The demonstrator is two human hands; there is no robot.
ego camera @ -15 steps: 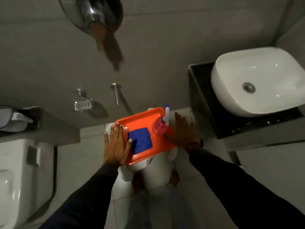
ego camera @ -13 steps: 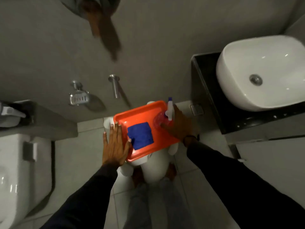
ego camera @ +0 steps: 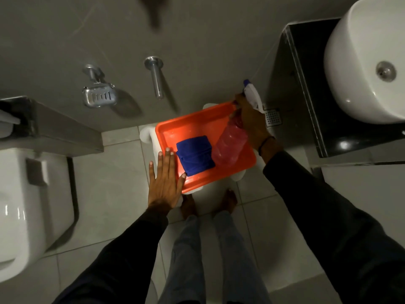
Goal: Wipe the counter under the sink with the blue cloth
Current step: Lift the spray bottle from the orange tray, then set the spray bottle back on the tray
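Note:
A folded blue cloth [ego camera: 195, 155] lies in an orange tray [ego camera: 192, 128] that rests on a white stool [ego camera: 146, 133]. My left hand [ego camera: 164, 181] lies flat and open on the tray's left edge, its thumb touching the cloth's corner. My right hand [ego camera: 252, 121] grips the neck of a pink spray bottle [ego camera: 230, 143] with a white and blue trigger head, tilted over the tray's right side. The black counter [ego camera: 306, 88] under the white sink basin [ego camera: 361, 62] is at the upper right.
A white toilet [ego camera: 28, 205] stands at the left under a grey ledge. A metal soap dish [ego camera: 99, 96] and a metal peg [ego camera: 156, 76] stick out of the wall. A floor drain [ego camera: 272, 116] lies beside the counter. My bare feet [ego camera: 208, 201] stand by the stool.
My right hand closed on the spray bottle and tilted it, lifting it off the tray. The camera came closer and swung left. My left hand stayed on the tray edge.

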